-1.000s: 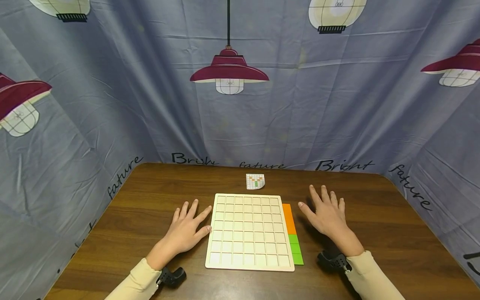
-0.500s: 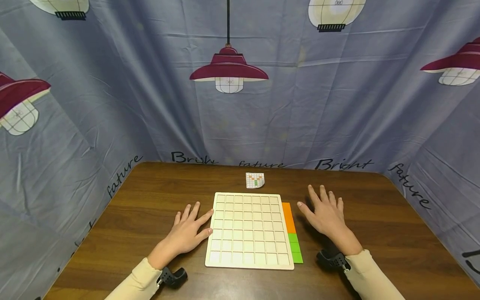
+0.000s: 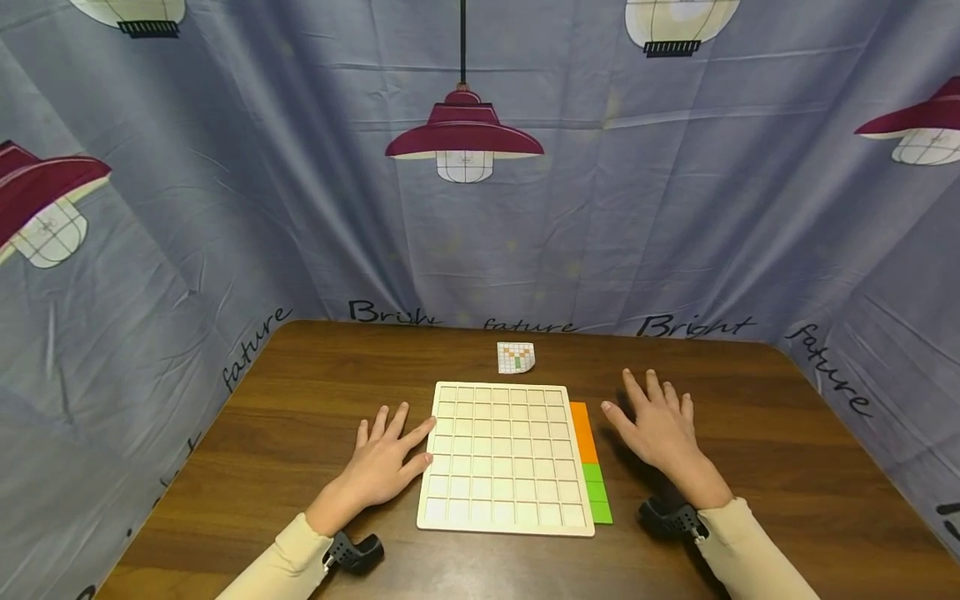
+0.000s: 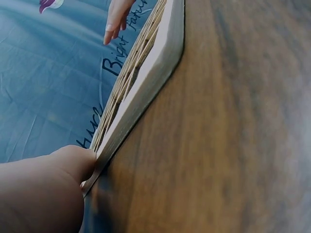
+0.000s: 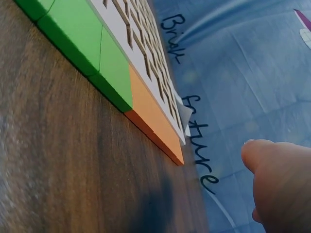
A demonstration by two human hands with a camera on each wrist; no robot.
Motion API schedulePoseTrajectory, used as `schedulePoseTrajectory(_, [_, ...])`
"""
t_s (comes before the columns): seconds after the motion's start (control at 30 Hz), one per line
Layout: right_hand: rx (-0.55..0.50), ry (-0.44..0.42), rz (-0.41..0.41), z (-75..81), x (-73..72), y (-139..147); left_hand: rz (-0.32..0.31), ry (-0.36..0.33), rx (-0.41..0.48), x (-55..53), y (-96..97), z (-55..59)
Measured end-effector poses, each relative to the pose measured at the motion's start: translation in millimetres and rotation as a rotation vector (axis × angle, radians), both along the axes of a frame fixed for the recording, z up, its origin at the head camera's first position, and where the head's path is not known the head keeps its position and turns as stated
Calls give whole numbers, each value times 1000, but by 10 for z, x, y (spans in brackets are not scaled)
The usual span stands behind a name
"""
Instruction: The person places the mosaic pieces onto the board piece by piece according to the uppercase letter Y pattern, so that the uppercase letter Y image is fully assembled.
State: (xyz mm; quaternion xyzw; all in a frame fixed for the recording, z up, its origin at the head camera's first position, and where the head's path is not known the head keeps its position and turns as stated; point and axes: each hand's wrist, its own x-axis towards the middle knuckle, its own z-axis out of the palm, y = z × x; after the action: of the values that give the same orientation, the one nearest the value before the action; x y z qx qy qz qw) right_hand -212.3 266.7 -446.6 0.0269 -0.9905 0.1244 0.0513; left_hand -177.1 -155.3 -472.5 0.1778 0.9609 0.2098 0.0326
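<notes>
A pale wooden grid board (image 3: 505, 458) with square recesses lies flat in the middle of the table. Along its right edge sit orange blocks (image 3: 584, 432) and green blocks (image 3: 597, 493) in one line, touching or very near the board. My left hand (image 3: 378, 467) has its fingers spread, with thumb and index fingertip at the board's left edge; the thumb (image 4: 73, 160) meets that edge in the left wrist view. To the right of the blocks, my right hand (image 3: 662, 429) stays above the table with fingers extended, holding nothing.
Behind the board lies a small paper card (image 3: 516, 357) printed with a grid and an orange and green pattern. The brown wooden table (image 3: 757, 442) ends at a blue curtain (image 3: 322, 208) with printed lamps and lettering.
My left hand has shifted slightly right, its thumb and index finger coming to the board's edge. The right hand, board and blocks stay put; the head view has tilted a little.
</notes>
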Motion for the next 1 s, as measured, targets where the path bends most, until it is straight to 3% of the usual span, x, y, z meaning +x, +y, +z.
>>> schedulePoseTrajectory(0.43, [-45, 55, 34, -41, -12, -8, -5, -6, -15, -1, -18, 1])
schedulePoseTrajectory(0.77, [-119, 93, 146, -81, -40, -70, -4, -7, -27, -16, -26, -2])
schedulePoseTrajectory(1.0, [-213, 59, 214, -42, 31, -36, -7, -5, -28, -27, -2, 4])
